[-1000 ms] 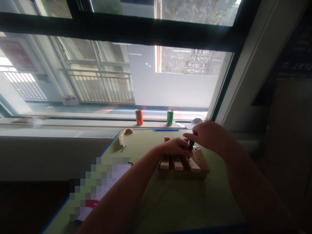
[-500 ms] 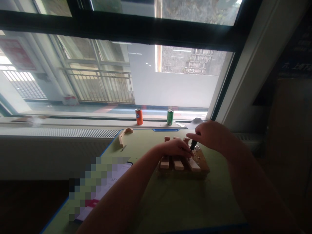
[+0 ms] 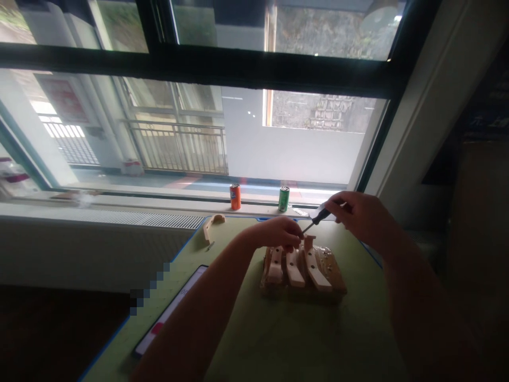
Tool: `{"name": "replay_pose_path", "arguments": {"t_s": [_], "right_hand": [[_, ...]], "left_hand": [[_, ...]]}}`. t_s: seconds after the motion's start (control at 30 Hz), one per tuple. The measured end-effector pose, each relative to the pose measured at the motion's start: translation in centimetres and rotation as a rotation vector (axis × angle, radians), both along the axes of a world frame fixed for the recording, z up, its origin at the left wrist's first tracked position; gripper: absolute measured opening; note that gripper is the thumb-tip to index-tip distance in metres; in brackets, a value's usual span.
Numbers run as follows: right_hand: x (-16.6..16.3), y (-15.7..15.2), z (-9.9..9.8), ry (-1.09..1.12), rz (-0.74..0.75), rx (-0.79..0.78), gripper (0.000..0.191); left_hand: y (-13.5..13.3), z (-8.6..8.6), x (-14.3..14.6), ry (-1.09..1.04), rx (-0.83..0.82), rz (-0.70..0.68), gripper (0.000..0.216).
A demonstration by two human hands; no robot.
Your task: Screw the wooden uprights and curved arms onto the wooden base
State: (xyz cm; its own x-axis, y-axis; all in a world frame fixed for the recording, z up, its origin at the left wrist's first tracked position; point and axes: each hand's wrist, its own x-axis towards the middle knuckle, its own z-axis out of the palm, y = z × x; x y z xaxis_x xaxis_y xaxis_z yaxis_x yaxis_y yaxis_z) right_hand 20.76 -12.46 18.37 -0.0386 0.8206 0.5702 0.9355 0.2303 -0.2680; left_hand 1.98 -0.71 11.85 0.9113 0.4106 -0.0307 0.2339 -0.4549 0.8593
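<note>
Pinching a small black-handled screwdriver [image 3: 320,216] between thumb and fingers, the right hand [image 3: 363,217] hangs above the far right of the wooden assembly [image 3: 302,276], its remaining fingers loosely spread and the thin metal shaft slanting down and left toward the other hand. The left hand [image 3: 276,233] sits over the far edge of the assembly with its fingers curled downward and closed together; whether they have hold of anything is hidden from this view. The screwdriver's tip is just beside those fingers and touches nothing that can be seen. The assembly lies near the middle of a green work mat [image 3: 278,339] with a blue edge, and is made of smooth, pale wooden slats set side by side on a darker wooden base, with a short upright block [image 3: 308,243] at the far end. A glossy patch with small shiny specks [image 3: 326,262] lies on its right side, too small to tell apart. Toward the far left of the mat are a curved wooden piece [image 3: 212,225] and a small metal part [image 3: 210,245]. On the windowsill [image 3: 159,201] beyond stand an orange can [image 3: 235,197] and a green can [image 3: 283,199], both upright and well apart, their labels too small to read. A dark-framed tablet [image 3: 169,313] lies at the mat's left, its screen unreadable.
</note>
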Motion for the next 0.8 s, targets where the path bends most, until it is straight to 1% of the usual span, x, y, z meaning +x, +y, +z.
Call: {"name": "replay_pose_path", "arguments": {"t_s": [0.13, 0.2, 0.23, 0.27, 0.33, 0.4, 0.43, 0.47, 0.53, 0.57, 0.63, 0.67, 0.7, 0.73, 0.8], "right_hand": [[-1.5, 0.4, -0.6, 0.314, 0.147, -0.011, 0.032], [-2.7, 0.6, -0.7, 0.396, 0.236, -0.074, 0.031], [-3.4, 0.7, -0.6, 0.393, 0.268, -0.114, 0.031], [-4.2, 0.8, -0.5, 0.355, 0.287, -0.149, 0.030], [-6.1, 1.4, -0.1, 0.197, 0.316, -0.202, 0.030], [-8.2, 2.6, 0.1, 0.003, 0.338, -0.234, 0.030], [-9.3, 3.3, 0.1, -0.076, 0.341, -0.252, 0.029], [-10.2, 4.2, 0.0, -0.130, 0.321, -0.264, 0.027], [-11.9, 6.1, -0.5, -0.192, 0.249, -0.285, 0.028], [-12.7, 7.1, -0.9, -0.208, 0.222, -0.297, 0.030], [-13.9, 8.9, -1.8, -0.208, 0.232, -0.340, 0.032], [-14.5, 9.7, -2.2, -0.204, 0.245, -0.374, 0.032], [-15.0, 10.3, -2.5, -0.203, 0.257, -0.394, 0.031], [-15.6, 10.8, -2.8, -0.202, 0.266, -0.407, 0.030], [-16.6, 11.4, -3.1, -0.204, 0.271, -0.411, 0.028]], "left_hand": [[0.1, 3.0, -3.7, -0.063, 0.225, 0.261, 0.026], [0.0, 4.5, -5.8, -0.083, 0.318, 0.349, 0.026], [-0.1, 5.2, -6.9, -0.085, 0.360, 0.382, 0.024], [-0.3, 5.8, -8.0, -0.085, 0.391, 0.413, 0.023], [-0.7, 6.9, -9.9, -0.088, 0.419, 0.475, 0.021], [-0.9, 7.4, -11.6, -0.110, 0.409, 0.542, 0.021], [-0.8, 7.4, -12.5, -0.125, 0.393, 0.574, 0.023], [-0.5, 7.1, -13.2, -0.137, 0.371, 0.608, 0.026], [0.6, 5.7, -14.7, -0.131, 0.316, 0.702, 0.031], [1.3, 4.7, -15.3, -0.100, 0.297, 0.787, 0.030], [2.9, 2.3, -16.4, -0.012, 0.349, 1.068, 0.028], [3.6, 1.0, -16.7, 0.057, 0.395, 1.184, 0.031], [4.3, -0.3, -17.0, 0.117, 0.426, 1.282, 0.038], [5.0, -1.5, -17.1, 0.174, 0.426, 1.359, 0.046], [6.0, -3.6, -17.2, 0.280, 0.370, 1.441, 0.055]]}}
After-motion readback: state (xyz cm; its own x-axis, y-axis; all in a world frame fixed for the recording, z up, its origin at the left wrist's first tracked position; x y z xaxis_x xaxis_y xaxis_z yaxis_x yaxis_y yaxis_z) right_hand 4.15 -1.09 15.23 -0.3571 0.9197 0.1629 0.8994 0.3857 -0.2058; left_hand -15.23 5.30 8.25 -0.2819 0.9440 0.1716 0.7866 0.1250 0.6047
